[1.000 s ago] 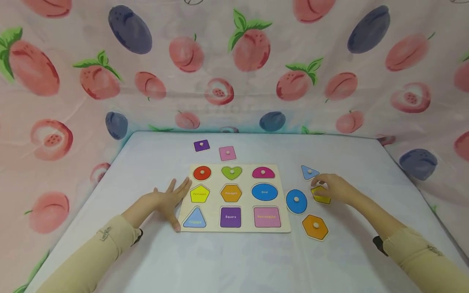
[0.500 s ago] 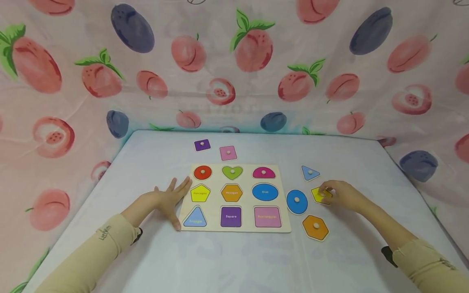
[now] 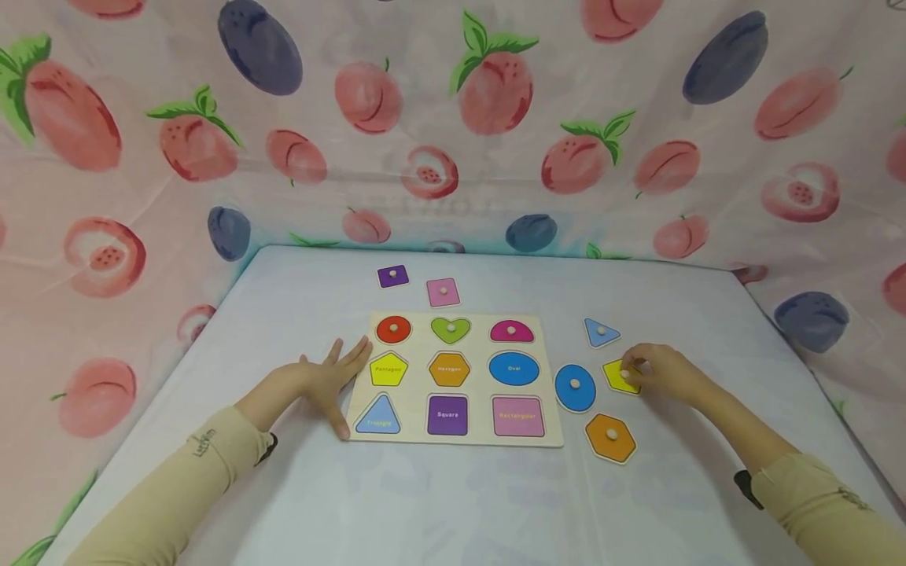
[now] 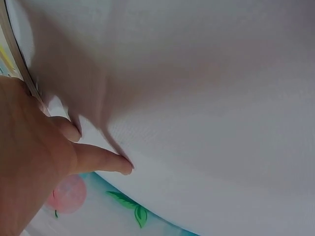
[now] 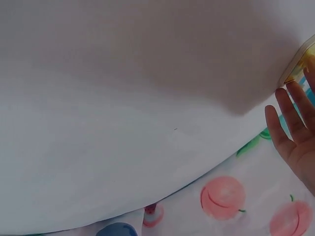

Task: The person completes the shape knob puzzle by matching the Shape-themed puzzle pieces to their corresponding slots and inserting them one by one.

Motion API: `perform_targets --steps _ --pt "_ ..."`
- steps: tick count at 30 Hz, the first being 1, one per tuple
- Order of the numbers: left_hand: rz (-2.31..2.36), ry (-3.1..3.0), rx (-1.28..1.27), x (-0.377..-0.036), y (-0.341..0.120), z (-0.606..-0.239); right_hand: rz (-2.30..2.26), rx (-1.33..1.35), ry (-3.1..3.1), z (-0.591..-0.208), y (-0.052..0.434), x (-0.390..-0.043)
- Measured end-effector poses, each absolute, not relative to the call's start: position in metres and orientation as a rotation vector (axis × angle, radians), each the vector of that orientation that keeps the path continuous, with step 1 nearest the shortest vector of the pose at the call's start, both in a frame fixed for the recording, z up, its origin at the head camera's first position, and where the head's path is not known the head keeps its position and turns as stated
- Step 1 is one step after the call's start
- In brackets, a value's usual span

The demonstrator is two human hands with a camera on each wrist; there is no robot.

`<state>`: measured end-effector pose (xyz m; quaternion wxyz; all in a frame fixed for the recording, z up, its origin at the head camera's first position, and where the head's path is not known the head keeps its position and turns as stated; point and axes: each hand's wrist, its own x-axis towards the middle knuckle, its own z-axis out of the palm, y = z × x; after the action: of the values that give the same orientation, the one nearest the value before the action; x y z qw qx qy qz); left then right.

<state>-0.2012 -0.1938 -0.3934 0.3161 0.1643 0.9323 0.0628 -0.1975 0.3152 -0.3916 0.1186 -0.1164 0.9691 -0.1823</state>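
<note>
A cream puzzle board (image 3: 410, 434) lies mid-table with shaped recesses in rows. In its back row sit a red circle (image 3: 403, 333), a green heart (image 3: 442, 334) and a magenta half-circle (image 3: 501, 336). My left hand (image 3: 324, 387) is spread at the board's left edge, thumb and fingertips touching it. To the right of the board my right hand (image 3: 665, 373) pinches the small knob of a yellow pentagon puzzle piece (image 3: 614, 382). In the right wrist view part of that yellow piece (image 5: 298, 70) shows beyond straight outer fingers; the thumb is mostly hidden.
Near the right hand lie a light blue triangle (image 3: 596, 339), a blue oval (image 3: 575, 399) and an orange hexagon (image 3: 602, 446). Behind the board are a purple piece (image 3: 385, 280) and a pink piece (image 3: 436, 300). A fruit-print cloth (image 3: 425, 94) borders the table.
The right hand has shifted slightly over the yellow pentagon, its fingers coming onto the knob. The left hand stays at the board's edge. The head view has tilted slightly.
</note>
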Motion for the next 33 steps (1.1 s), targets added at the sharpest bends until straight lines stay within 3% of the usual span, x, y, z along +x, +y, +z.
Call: perform_targets --steps 33 --pt "0.173 2.458 0.428 -0.201 -0.195 -0.393 -0.522 -0.544 2.944 -0.389 0.314 -0.200"
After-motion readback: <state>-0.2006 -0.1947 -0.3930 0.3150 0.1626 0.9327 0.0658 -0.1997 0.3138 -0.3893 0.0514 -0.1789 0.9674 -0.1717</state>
